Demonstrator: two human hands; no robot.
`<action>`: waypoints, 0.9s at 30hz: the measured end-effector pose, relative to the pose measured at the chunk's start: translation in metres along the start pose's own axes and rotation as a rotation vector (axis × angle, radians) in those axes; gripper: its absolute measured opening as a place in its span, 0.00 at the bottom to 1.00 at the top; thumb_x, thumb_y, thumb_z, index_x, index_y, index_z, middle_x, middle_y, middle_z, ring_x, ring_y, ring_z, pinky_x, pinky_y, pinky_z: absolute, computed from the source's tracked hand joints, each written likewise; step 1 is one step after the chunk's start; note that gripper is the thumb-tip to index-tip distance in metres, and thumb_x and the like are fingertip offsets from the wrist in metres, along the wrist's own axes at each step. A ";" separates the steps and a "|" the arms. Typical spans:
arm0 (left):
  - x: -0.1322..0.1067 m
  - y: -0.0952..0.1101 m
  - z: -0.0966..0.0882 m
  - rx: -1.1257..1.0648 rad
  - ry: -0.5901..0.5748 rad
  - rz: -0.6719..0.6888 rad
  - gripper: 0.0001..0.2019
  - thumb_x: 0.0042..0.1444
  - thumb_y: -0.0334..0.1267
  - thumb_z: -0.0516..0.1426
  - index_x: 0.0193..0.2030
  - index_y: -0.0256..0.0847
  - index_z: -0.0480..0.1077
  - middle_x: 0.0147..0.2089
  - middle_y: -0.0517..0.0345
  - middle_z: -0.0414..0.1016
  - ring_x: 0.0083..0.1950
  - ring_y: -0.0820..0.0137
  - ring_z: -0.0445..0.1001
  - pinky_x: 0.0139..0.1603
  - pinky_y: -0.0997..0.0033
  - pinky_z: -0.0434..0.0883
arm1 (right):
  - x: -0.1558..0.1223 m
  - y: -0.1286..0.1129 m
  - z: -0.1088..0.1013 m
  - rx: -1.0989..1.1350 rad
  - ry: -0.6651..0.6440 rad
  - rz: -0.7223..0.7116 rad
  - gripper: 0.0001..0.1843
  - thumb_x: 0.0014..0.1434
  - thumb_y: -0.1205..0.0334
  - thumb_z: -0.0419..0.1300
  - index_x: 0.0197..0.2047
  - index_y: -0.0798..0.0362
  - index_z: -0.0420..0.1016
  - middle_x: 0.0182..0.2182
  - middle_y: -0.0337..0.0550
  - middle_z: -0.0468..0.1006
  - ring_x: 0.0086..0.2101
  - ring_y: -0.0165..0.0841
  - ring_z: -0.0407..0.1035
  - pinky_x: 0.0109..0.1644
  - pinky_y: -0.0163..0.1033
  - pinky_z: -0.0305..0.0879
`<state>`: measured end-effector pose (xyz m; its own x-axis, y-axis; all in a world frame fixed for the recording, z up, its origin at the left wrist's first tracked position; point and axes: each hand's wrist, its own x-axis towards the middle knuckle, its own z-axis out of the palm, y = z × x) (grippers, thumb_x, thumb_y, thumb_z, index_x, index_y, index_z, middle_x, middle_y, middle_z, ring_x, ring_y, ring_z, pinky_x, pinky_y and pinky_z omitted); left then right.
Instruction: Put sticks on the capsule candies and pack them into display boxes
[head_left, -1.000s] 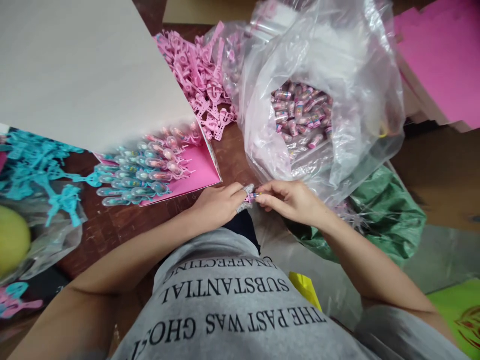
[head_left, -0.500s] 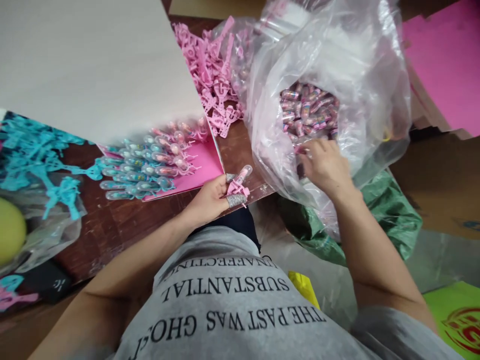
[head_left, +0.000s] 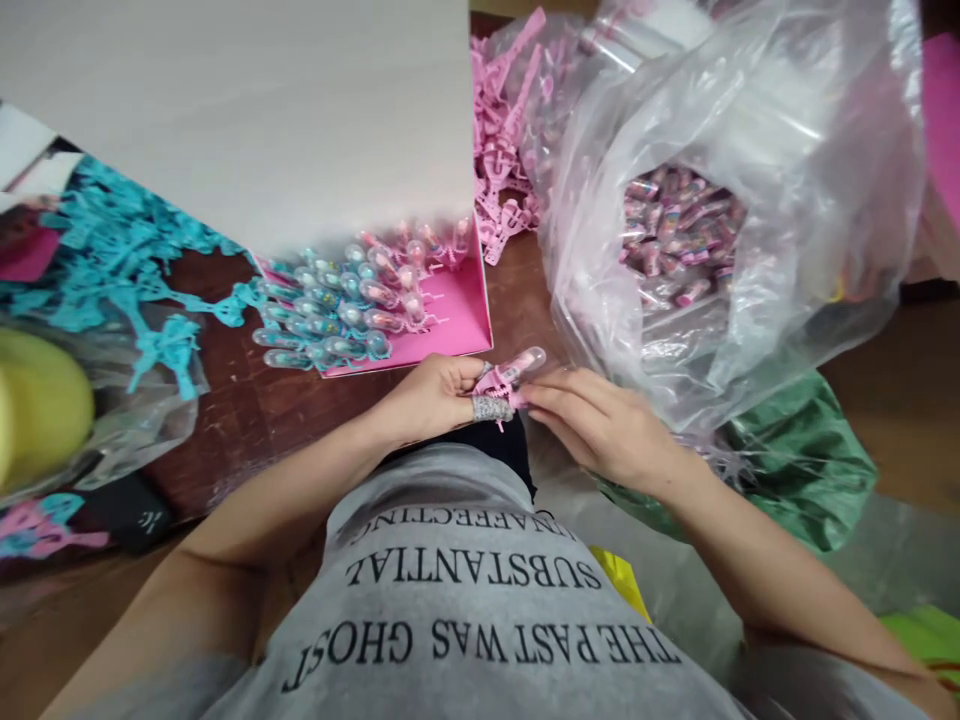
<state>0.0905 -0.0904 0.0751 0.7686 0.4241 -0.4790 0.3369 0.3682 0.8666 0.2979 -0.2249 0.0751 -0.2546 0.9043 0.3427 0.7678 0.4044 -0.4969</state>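
Note:
My left hand (head_left: 442,395) pinches a pink plastic piece (head_left: 493,380) between fingers and thumb, both with grey wraps. A clear-domed capsule (head_left: 529,360) sits along that piece, its rounded end pointing up and right. My right hand (head_left: 600,415) meets it from the right, its fingertips pressed together against the pink piece; whatever they pinch is hidden. Beyond my left hand stands a pink-lined box (head_left: 450,335) with rows of blue and pink capsule pieces (head_left: 337,310).
A large clear plastic bag (head_left: 585,300) at right holds many small capsules (head_left: 679,235). Pink plastic parts (head_left: 502,150) lie behind the box, and blue ones (head_left: 142,240) to the left. A yellow round object (head_left: 45,400) and a green bag (head_left: 802,460) flank me.
My right hand has come out of the clear bag and moved left to the piece in my left hand. My left hand keeps its hold. The view has shifted left.

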 end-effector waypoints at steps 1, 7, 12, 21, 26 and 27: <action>-0.002 -0.002 -0.004 0.019 -0.006 0.019 0.12 0.50 0.43 0.73 0.39 0.40 0.83 0.39 0.57 0.85 0.38 0.69 0.81 0.46 0.66 0.79 | 0.002 -0.002 0.002 -0.031 -0.007 -0.021 0.16 0.73 0.67 0.60 0.61 0.50 0.77 0.50 0.49 0.85 0.47 0.40 0.80 0.50 0.48 0.83; -0.020 -0.014 -0.015 0.206 0.095 0.181 0.09 0.56 0.43 0.69 0.38 0.40 0.81 0.33 0.61 0.81 0.34 0.72 0.75 0.39 0.71 0.74 | 0.014 -0.015 0.024 0.246 0.038 0.105 0.10 0.74 0.64 0.60 0.56 0.53 0.78 0.45 0.47 0.87 0.42 0.36 0.81 0.46 0.43 0.82; -0.041 -0.018 -0.023 0.412 0.199 0.293 0.09 0.61 0.43 0.67 0.43 0.40 0.82 0.35 0.60 0.82 0.36 0.71 0.76 0.39 0.72 0.73 | 0.023 -0.017 0.022 0.634 0.022 0.362 0.16 0.72 0.52 0.65 0.58 0.51 0.76 0.44 0.43 0.86 0.37 0.30 0.81 0.37 0.34 0.78; -0.076 -0.031 -0.036 0.600 0.384 0.455 0.06 0.66 0.39 0.64 0.45 0.41 0.80 0.38 0.56 0.85 0.38 0.67 0.82 0.44 0.68 0.78 | 0.056 -0.033 0.021 0.430 -0.096 0.308 0.20 0.76 0.48 0.59 0.36 0.52 0.77 0.27 0.38 0.79 0.26 0.27 0.71 0.30 0.35 0.66; -0.084 -0.019 -0.044 0.103 0.241 0.242 0.24 0.59 0.40 0.69 0.60 0.42 0.72 0.47 0.53 0.86 0.43 0.65 0.85 0.44 0.67 0.80 | 0.068 -0.030 0.015 0.626 -0.173 0.218 0.44 0.62 0.36 0.71 0.74 0.46 0.67 0.64 0.55 0.76 0.44 0.37 0.80 0.41 0.39 0.79; -0.084 -0.017 -0.046 -0.055 0.155 0.174 0.25 0.56 0.41 0.71 0.59 0.41 0.71 0.44 0.54 0.86 0.38 0.67 0.84 0.39 0.69 0.79 | 0.069 -0.028 0.012 0.677 -0.201 0.193 0.52 0.59 0.37 0.74 0.79 0.40 0.59 0.71 0.54 0.68 0.47 0.38 0.80 0.40 0.39 0.80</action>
<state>-0.0046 -0.0945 0.0946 0.7185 0.6051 -0.3430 0.1733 0.3218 0.9308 0.2522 -0.1717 0.1035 -0.3043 0.9493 0.0786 0.2946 0.1723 -0.9400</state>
